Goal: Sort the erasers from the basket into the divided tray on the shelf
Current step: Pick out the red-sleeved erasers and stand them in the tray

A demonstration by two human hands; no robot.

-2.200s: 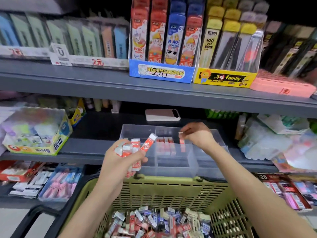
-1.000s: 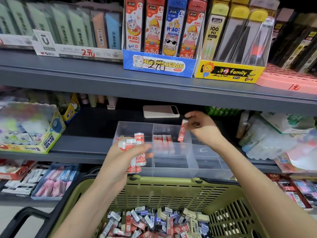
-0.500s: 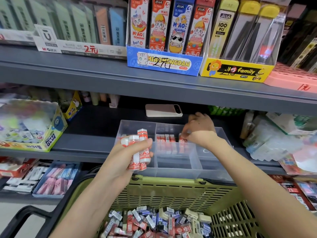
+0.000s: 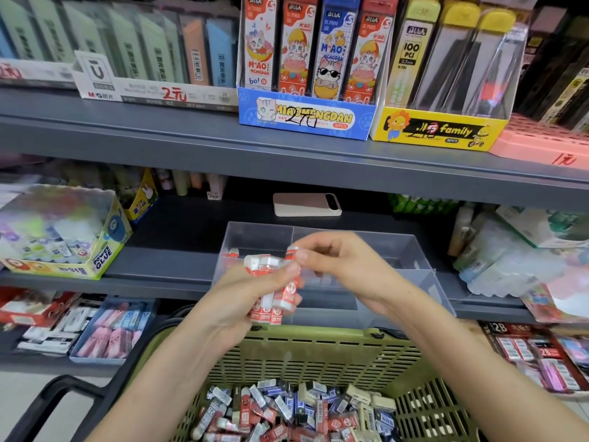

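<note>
**One more filed, and you're already pulling the next**

Head view: half a second ago your right hand [image 4: 338, 266] was down in the tray [image 4: 398, 250], setting a red eraser into the back row. Now it's out again and has swung back to meet your left hand [image 4: 251, 295] in front of the tray. That's one drop done and the next cycle starting.

Your left hand is wrapped round a bunch [image 4: 271, 306] of red-and-white erasers, held upright just above the basket [image 4: 318, 355] rim. Your right thumb and forefinger are pinching the top of one eraser [image 4: 291, 252] standing proud of the bunch. It's touching its neighbours, not yet drawn clear.

The tray sits on the shelf [image 4: 178, 260] right behind your hands, which hide the row you've been building, so I can't count it from here.

Below, the pile [image 4: 287, 409] in the basket is a thick mix of red, blue and cream. By my reckoning you're early in the job: a few reds left in hand, then back down for another grab. Mind the bunch as you tug, since a loose one could drop back into the pile.
</note>
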